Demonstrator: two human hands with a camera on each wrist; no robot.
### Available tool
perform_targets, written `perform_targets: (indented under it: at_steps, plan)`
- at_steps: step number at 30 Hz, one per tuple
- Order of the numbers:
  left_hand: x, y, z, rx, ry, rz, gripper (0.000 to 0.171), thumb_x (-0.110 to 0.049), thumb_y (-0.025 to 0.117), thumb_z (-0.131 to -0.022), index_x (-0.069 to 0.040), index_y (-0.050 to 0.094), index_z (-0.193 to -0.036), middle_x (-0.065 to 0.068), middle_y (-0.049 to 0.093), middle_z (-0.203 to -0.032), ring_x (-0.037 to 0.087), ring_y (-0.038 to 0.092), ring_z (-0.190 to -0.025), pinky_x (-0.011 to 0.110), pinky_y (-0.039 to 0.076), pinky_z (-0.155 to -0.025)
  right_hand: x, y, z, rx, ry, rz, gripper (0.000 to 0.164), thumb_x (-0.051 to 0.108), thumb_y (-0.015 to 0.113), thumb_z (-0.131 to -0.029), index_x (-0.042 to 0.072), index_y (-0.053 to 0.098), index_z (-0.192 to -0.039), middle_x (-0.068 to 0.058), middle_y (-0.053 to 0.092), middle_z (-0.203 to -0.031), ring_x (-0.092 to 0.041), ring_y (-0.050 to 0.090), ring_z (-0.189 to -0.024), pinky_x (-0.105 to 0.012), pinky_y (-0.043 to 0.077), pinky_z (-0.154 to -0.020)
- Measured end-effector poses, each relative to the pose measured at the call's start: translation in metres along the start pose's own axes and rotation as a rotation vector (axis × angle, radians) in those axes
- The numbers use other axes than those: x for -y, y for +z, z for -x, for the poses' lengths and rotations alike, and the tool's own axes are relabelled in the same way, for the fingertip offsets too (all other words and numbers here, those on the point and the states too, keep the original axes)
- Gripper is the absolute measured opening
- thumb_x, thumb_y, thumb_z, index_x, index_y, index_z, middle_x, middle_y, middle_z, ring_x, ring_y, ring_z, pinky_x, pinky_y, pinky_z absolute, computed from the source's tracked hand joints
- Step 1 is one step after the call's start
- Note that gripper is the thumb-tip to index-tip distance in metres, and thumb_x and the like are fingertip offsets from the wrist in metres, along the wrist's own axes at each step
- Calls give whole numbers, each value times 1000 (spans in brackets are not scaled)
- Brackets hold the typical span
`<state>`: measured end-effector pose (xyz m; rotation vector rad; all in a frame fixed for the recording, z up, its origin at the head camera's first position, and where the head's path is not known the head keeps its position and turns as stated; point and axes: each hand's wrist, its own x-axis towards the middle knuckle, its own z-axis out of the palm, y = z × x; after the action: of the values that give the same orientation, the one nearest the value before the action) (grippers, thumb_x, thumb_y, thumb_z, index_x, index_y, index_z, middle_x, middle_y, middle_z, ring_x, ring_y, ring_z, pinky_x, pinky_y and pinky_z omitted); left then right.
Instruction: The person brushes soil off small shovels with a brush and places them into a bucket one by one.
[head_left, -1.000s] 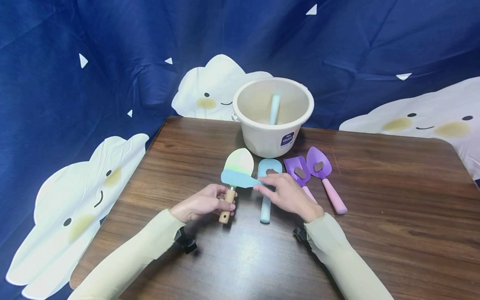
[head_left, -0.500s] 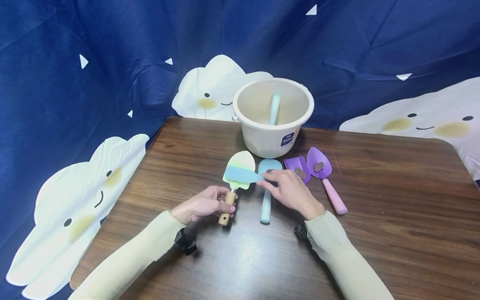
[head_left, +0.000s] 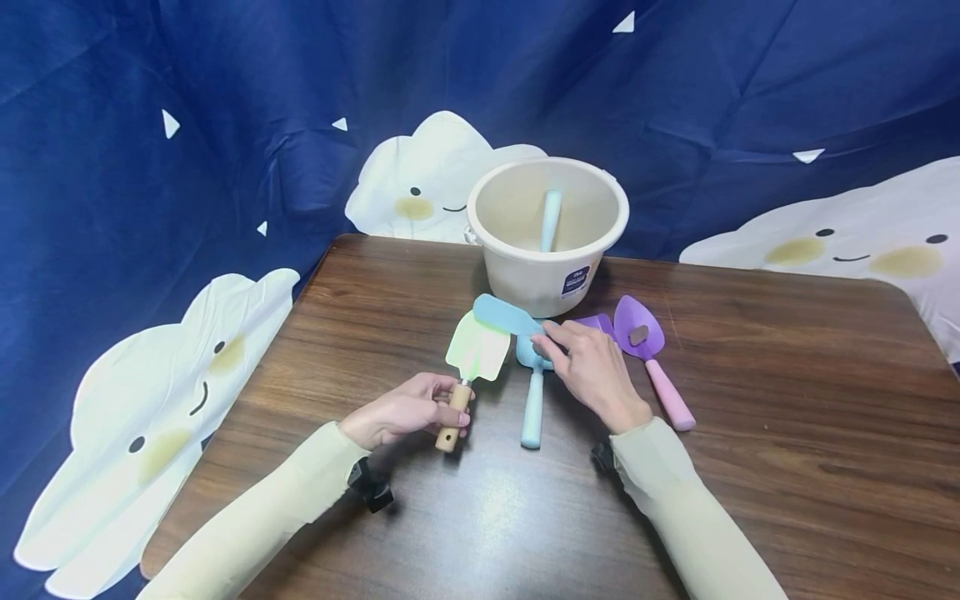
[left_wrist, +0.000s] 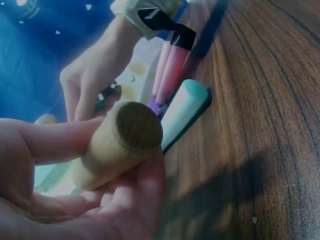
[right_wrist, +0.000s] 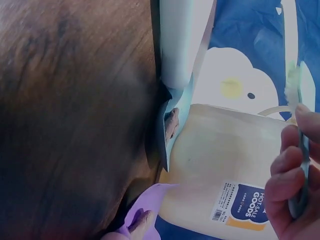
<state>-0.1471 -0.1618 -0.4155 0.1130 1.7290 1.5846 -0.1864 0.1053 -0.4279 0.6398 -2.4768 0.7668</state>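
Observation:
My left hand (head_left: 408, 410) grips the wooden handle (left_wrist: 117, 142) of a small hand trowel with a pale green-white blade (head_left: 474, 346). The blade points toward the bucket. In my right hand (head_left: 592, 362) is a light blue brush (head_left: 502, 314), its handle pinched between thumb and fingers. Pale bristles (right_wrist: 291, 92) show along one side of it in the right wrist view. The brush head is over the far right part of the trowel blade; whether they touch I cannot tell. Below the right hand lies a light blue shovel (head_left: 532, 408) with a brown lump (right_wrist: 172, 123) in its scoop.
A cream bucket (head_left: 525, 279) stands at the table's back, a light blue handle (head_left: 551, 218) sticking up inside. Right of the blue shovel lie a purple square shovel (head_left: 597, 323), partly hidden by the right hand, and a purple pointed shovel (head_left: 639, 317) with a pink handle.
The right hand has moved the brush from the blade's base up toward its tip and to the right. The left hand holds the trowel almost still, its blade slightly lower than at first.

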Motion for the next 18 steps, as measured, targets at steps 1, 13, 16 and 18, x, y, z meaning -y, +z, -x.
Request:
perform_targets:
  at_steps: [1,13,16,18]
  plan:
    - [0,0,0,0,1,1,34,3,63,-85,13,48,-115,8,61,-89,18,66,-77,29,59,-69,0,0,0,-10,2,4,24,27,71,-88,11,74,-106,-1,62,-70,-22,59,-60,-35,44,-48]
    - [-1,0,-3,-15,9,-2,40,2,63,-85,15,46,-119,6,60,-88,21,66,-80,39,60,-76,9,2,3,41,-74,-153,21,22,72,-86,8,75,-101,-6,74,-91,-21,71,-83,-37,57,-74]
    - [-1,0,-4,-20,7,-2,41,2,63,-85,15,45,-120,6,60,-88,20,66,-79,38,60,-75,11,4,5,116,-143,-193,18,21,71,-87,9,75,-100,-1,68,-80,-14,62,-69,-30,53,-64]
    - [-1,0,-5,-24,6,-4,42,1,63,-85,16,45,-121,6,61,-88,19,66,-78,37,60,-74,13,5,7,166,-169,-216,19,22,70,-88,9,75,-101,1,67,-80,-11,58,-68,-29,52,-64]
